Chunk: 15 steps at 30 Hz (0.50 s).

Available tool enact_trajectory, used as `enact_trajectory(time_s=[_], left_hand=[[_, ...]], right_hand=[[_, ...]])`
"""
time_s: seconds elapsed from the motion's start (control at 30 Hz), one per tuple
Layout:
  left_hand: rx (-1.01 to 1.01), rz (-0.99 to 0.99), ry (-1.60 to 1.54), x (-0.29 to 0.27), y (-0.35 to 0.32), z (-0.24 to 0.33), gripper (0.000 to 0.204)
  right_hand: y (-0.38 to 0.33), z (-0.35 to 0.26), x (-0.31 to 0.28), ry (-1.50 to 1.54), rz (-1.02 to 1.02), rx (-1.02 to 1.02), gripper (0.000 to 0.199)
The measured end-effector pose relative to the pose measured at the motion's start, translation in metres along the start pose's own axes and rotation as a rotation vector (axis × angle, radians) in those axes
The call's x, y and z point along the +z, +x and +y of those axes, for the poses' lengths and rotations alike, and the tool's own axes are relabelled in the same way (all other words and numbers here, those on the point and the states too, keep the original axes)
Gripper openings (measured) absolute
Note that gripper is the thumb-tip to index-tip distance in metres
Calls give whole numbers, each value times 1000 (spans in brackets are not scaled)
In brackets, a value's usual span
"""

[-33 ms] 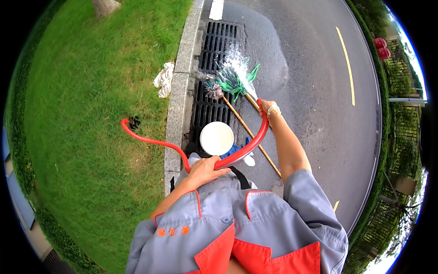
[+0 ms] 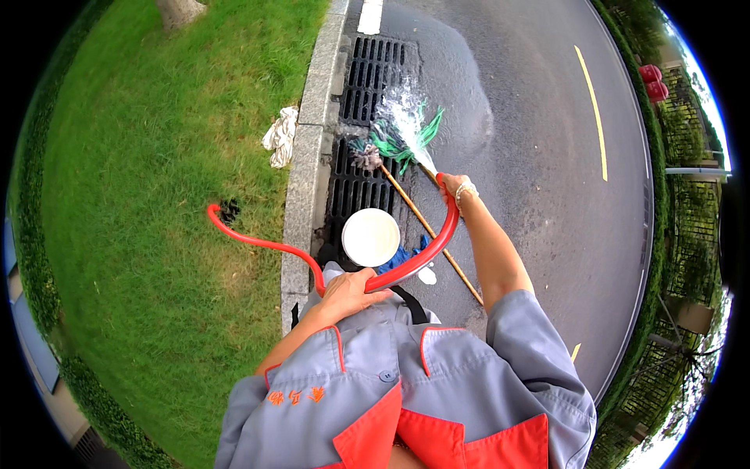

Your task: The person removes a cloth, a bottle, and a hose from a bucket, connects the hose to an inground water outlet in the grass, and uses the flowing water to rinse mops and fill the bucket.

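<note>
My right hand is closed round the end of a red hose, and water gushes from it over the green mop head on the drain grate. Lower on the hose, by my body, my left hand wraps round it. Beside the green mop lies a second mop with a grey, frayed head; its wooden handle slants toward my feet. The green mop's handle is mostly hidden by my right hand and the hose. Between me and the mops stands a white bucket.
Black drain grates run along the stone kerb. On the lawn, a whitish cloth lies against the kerb, and the hose comes out of a dark hole. A blue item lies beside the bucket. Wet asphalt spreads rightward.
My right hand and the hose end have shifted slightly left and down, and the water jet has moved with them. My left hand, the bucket and the mops look nearly unchanged.
</note>
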<state>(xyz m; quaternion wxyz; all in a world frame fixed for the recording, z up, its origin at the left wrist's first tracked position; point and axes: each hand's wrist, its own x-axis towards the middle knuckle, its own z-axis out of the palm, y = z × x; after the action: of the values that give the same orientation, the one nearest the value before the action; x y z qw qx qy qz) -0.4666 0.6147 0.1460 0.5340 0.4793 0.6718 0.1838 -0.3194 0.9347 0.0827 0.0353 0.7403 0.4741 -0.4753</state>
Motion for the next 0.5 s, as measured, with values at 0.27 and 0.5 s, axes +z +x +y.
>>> enact_trajectory(time_s=[0.27,0.5], left_hand=[[54,86,-5,19,-2,-13,56],[-12,101,1,29,-25,-17,58]], right_hand=[[3,30,1,144,-72,50,22],[-2,33,10,158,-157,54,22]])
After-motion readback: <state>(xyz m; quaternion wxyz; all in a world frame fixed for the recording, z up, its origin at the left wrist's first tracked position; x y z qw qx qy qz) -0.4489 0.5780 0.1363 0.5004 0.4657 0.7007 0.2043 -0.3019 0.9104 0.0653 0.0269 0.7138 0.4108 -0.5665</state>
